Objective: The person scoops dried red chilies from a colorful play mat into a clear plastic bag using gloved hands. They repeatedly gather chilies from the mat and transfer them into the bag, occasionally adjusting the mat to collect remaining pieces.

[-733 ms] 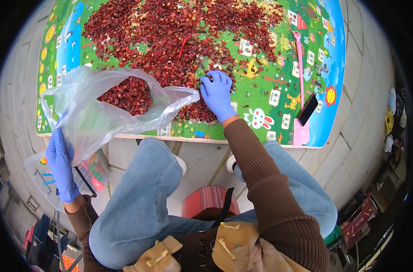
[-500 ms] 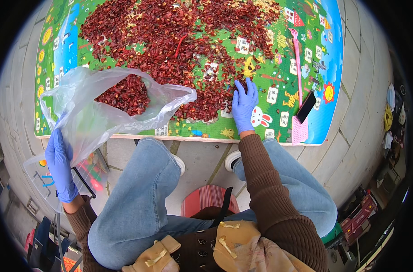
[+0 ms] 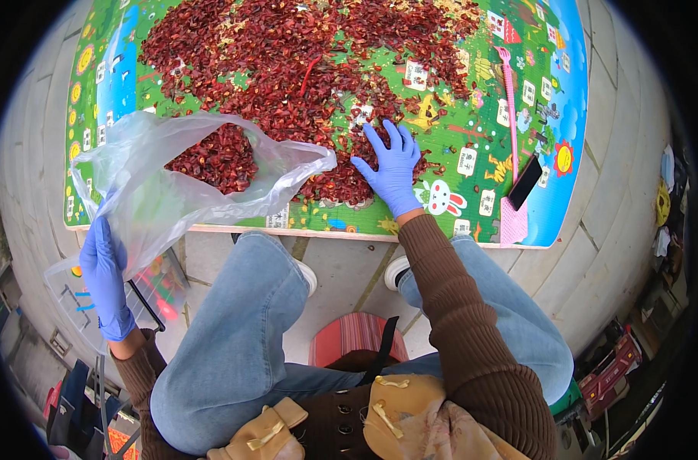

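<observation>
My left hand (image 3: 107, 280), in a blue glove, is closed on the edge of a clear plastic bag (image 3: 146, 199). The bag lies with its mouth spread over the near left part of the mat, and red flakes show through the opening. Dried red chili pieces (image 3: 264, 69) cover much of the colourful mat (image 3: 456, 130), with pale seeds among them. My right hand (image 3: 395, 169), gloved in blue too, rests on the near right edge of the chili with its fingers spread. One whole red chili (image 3: 310, 75) lies on the pile.
A pink fly swatter (image 3: 511, 138) lies along the mat's right side, with a black phone (image 3: 525, 182) across it. Below my left hand stands a clear plastic box (image 3: 80, 307) with colourful things. A striped red stool (image 3: 341, 337) is between my legs. Grey paving surrounds the mat.
My right hand has shifted left onto the chili pieces, and its fingers have spread apart. My left hand still holds the bag in about the same place.
</observation>
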The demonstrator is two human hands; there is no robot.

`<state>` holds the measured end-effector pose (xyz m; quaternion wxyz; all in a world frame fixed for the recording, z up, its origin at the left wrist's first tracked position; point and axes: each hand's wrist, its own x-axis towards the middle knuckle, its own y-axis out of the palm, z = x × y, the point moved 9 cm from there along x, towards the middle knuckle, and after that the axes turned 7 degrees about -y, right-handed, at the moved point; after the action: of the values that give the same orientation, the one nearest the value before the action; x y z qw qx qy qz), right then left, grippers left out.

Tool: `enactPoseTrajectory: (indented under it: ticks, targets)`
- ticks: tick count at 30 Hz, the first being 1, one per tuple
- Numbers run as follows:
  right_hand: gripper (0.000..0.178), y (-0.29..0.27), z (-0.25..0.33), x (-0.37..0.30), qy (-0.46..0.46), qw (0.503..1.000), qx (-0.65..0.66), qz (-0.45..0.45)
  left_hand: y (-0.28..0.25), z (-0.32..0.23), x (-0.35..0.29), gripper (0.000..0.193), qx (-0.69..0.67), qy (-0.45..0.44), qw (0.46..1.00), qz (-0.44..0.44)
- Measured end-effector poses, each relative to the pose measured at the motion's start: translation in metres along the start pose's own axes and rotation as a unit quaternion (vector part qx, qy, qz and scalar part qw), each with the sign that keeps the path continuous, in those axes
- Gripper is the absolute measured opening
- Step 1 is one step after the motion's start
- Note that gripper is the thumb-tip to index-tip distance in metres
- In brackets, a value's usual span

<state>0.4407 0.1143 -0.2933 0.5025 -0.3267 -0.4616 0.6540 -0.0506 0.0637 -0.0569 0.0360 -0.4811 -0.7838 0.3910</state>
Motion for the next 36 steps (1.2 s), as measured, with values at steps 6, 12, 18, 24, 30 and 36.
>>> enactPoseTrajectory:
  ticks: [6,12,18,24,30,36]
  targets:
    - [0.067,0.005,0.052,-0.004,-0.070,0.997,-0.011,0.043,-0.001,0.000,-0.001,0.038,0.020,-0.038,0.999,-0.025]
    - [0.044,0.004,0.048,0.040,-0.087,0.995,-0.049,-0.020,0.004,-0.008,-0.002,0.041,0.017,-0.001,0.999,0.045]
    - [0.050,0.016,0.050,0.063,-0.112,0.991,-0.068,0.011,0.003,-0.011,-0.005,0.037,0.013,-0.006,1.000,-0.006]
    - [0.046,0.027,0.044,0.059,-0.135,0.983,-0.112,0.055,0.003,-0.018,-0.008,0.036,0.021,0.009,0.999,-0.024]
    - [0.045,0.034,0.056,0.067,-0.212,0.951,-0.198,0.105,0.003,-0.008,-0.006,0.044,0.017,-0.069,0.997,0.021]
    - [0.033,0.033,0.030,0.087,-0.114,0.987,-0.015,0.112,0.013,-0.030,-0.011,0.046,0.000,0.029,0.997,0.066]
